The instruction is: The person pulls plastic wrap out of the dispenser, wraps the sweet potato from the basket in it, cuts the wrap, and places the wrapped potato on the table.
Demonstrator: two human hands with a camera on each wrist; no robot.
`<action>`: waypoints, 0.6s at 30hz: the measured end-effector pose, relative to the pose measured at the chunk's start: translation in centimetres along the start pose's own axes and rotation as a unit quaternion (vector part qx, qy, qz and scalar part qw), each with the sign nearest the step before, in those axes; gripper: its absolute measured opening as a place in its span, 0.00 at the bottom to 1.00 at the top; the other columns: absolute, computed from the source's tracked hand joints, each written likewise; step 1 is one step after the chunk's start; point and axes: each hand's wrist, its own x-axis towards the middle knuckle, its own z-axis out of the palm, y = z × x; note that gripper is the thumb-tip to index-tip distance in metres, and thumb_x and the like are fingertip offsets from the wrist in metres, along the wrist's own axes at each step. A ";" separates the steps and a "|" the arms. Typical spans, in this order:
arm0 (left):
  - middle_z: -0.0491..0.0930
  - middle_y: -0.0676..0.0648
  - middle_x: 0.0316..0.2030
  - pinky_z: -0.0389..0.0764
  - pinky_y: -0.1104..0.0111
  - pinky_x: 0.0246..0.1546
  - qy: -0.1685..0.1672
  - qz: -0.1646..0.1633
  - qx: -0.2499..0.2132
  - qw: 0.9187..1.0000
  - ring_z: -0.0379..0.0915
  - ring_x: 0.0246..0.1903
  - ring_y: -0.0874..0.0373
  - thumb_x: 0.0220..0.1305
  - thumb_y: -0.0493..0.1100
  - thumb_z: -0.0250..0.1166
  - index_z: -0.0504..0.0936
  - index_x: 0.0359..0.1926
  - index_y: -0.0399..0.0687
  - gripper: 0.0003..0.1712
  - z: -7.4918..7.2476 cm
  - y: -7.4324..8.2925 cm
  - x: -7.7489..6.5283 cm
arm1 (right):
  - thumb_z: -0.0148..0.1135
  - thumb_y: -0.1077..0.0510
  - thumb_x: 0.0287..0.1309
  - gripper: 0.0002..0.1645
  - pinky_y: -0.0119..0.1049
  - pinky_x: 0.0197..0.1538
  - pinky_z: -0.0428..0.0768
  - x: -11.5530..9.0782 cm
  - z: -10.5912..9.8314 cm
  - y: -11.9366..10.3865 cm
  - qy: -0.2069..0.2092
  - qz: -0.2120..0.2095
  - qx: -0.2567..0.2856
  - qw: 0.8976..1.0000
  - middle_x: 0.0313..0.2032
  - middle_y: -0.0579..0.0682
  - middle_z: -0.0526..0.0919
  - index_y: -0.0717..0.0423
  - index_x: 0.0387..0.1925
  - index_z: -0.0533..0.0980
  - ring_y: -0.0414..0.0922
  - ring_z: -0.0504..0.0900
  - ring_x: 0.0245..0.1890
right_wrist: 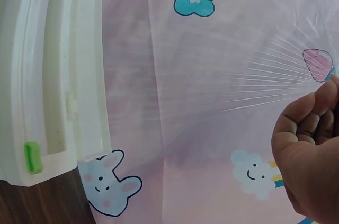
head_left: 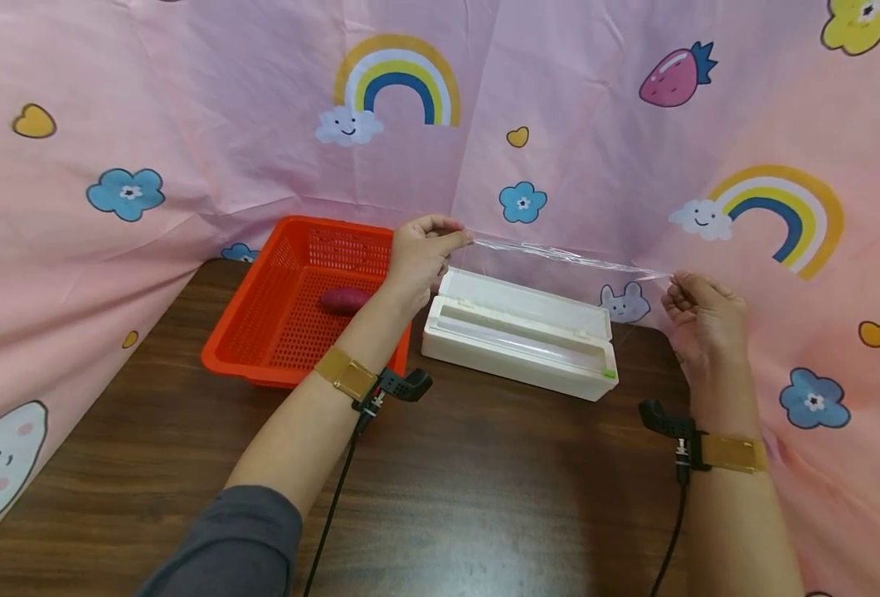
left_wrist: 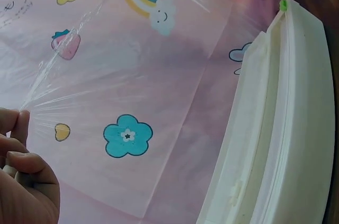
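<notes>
A sheet of clear plastic wrap point(head_left: 566, 255) stretches between both hands, its upper edge bunched into a shiny line. My left hand point(head_left: 420, 257) pinches one corner between thumb and fingertips, and my right hand point(head_left: 704, 319) pinches the other. Below the sheet sits a white wrap dispenser box point(head_left: 517, 365), its lid point(head_left: 525, 303) tipped back and a green slider point(head_left: 609, 374) at its right end. In the left wrist view, creases fan out from the pinching fingers point(left_wrist: 21, 126). Similar creases spread from the right hand point(right_wrist: 312, 144) in the right wrist view.
An orange-red plastic basket point(head_left: 249, 356) stands left of the dispenser, with a purple-red sweet potato point(head_left: 344, 300) inside, partly behind the left forearm. A pink patterned cloth point(head_left: 260, 108) hangs behind and beside the dark wooden table point(head_left: 469, 497). Black cables point(head_left: 331, 514) trail from both wrist cameras.
</notes>
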 end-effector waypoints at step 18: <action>0.84 0.53 0.26 0.61 0.76 0.16 -0.011 0.013 0.000 1.000 0.62 0.19 0.62 0.61 0.34 0.72 0.84 0.32 0.45 0.05 0.1 1.2 -0.2 | 0.74 0.65 0.55 0.14 0.35 0.41 0.86 -0.4 0.5 -1.0 -0.023 -0.033 -0.016 0.999 0.27 0.56 0.86 0.71 0.42 0.85 0.48 0.80 0.28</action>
